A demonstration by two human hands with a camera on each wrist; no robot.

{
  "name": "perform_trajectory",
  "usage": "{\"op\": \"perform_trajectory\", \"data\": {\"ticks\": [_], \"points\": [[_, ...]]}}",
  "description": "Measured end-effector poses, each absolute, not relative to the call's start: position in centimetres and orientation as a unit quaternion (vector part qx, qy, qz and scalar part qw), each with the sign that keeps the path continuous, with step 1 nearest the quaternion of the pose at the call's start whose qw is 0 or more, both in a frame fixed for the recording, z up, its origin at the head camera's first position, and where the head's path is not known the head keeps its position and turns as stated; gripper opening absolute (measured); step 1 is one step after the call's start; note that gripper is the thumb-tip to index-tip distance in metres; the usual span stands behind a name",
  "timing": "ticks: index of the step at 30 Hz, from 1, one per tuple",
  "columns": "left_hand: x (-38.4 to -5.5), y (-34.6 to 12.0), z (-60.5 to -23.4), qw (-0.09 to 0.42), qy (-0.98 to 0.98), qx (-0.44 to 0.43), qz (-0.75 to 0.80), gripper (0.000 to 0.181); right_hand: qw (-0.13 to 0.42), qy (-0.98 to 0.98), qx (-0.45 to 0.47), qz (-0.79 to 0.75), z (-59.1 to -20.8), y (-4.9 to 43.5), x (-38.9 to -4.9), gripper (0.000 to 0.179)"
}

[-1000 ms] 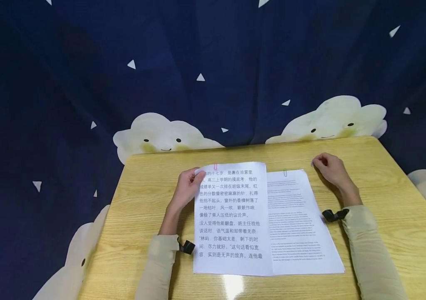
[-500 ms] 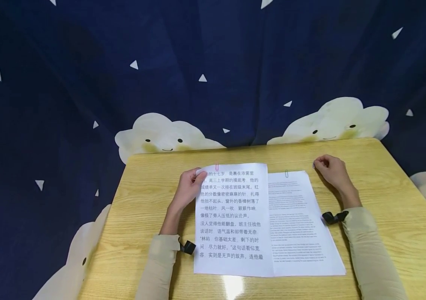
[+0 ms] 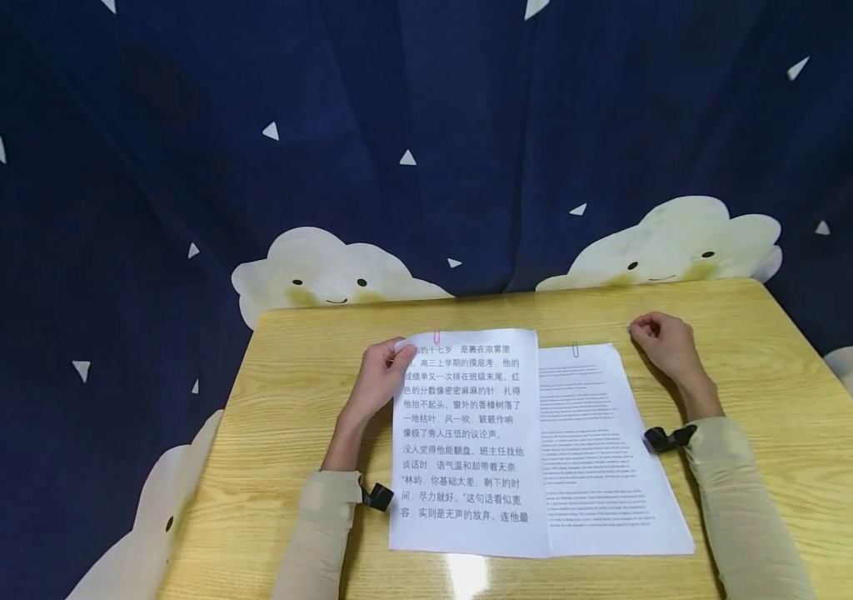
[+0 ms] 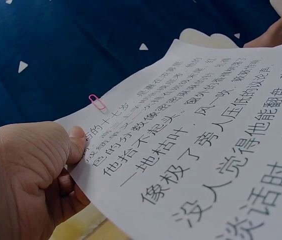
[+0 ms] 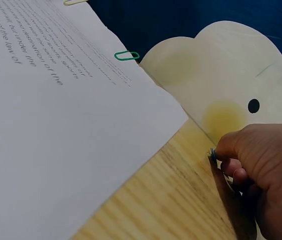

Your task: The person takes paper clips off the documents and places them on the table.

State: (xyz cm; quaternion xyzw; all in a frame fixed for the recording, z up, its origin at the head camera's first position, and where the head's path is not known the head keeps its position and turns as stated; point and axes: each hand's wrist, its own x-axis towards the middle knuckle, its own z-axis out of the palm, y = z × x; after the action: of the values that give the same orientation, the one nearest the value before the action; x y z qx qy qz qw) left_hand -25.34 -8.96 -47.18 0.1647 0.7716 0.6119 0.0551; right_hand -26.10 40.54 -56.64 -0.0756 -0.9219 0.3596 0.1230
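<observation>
My left hand (image 3: 381, 375) grips the upper left corner of a sheet with large Chinese print (image 3: 464, 442), thumb on top. A pink paper clip (image 4: 97, 102) sits on that sheet's top edge, just beyond the thumb. The Chinese sheet overlaps the left part of a sheet with small English print (image 3: 599, 450). On the English sheet's top edge is a green paper clip (image 5: 127, 56). Off its upper right corner, my right hand (image 3: 664, 340) pinches a small blue paper clip (image 5: 212, 154) between thumb and forefinger; most of the clip is hidden by the fingertips.
A yellowish paper clip (image 5: 75, 2) shows on the English sheet's edge in the right wrist view. The wooden table (image 3: 284, 392) ends at a dark blue curtain (image 3: 336, 200) with clouds and white triangles. A black camera (image 3: 670, 437) is strapped to each wrist.
Both hands keep their holds and the sheets stay put. Only the head view has tilted slightly, so everything appears a little lower and further right.
</observation>
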Motion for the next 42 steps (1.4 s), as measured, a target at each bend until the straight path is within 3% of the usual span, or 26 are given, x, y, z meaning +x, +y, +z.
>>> {"op": "perform_trajectory", "data": {"ticks": [19,31,42], "points": [[-25.1,-8.7,-47.1,0.049,0.774,0.169,0.608,0.023,0.089,-0.920,-0.092,0.372,-55.4,40.7,-25.7,0.039],[-25.1,-8.7,-47.0,0.044,0.773,0.168,0.611,0.022,0.151,-0.916,-0.044,0.369,-52.2,39.5,-25.8,0.039],[-25.9,-8.8,-48.5,0.058,0.778,0.165,0.604,0.024,0.196,-0.910,0.011,0.364,-50.0,37.5,-25.4,0.024]]}}
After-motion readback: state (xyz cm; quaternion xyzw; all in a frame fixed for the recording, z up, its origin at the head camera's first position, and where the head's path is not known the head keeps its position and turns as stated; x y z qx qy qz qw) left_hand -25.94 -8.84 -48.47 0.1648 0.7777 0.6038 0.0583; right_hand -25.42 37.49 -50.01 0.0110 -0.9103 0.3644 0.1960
